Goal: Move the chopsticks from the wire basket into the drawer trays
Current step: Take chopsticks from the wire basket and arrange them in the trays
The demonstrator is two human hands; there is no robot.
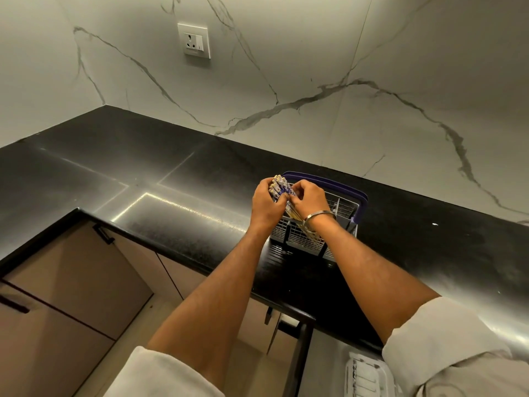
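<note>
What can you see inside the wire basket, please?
Chopsticks stand in the wire basket, gripped by left hand and right hand. The hands and forearm hide its floor.

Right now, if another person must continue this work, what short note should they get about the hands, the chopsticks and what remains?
Left hand: grips the chopsticks as one bundle by their patterned tops, over the basket.
Right hand: fingers curled on the same bundle, helping to gather it.
Basket: stands on the black counter; the lower ends of the chopsticks are still inside it.
Done: bundle gathered.
Left: lift it out and lay it in the drawer trays; a white tray shows at the bottom edge.
</note>
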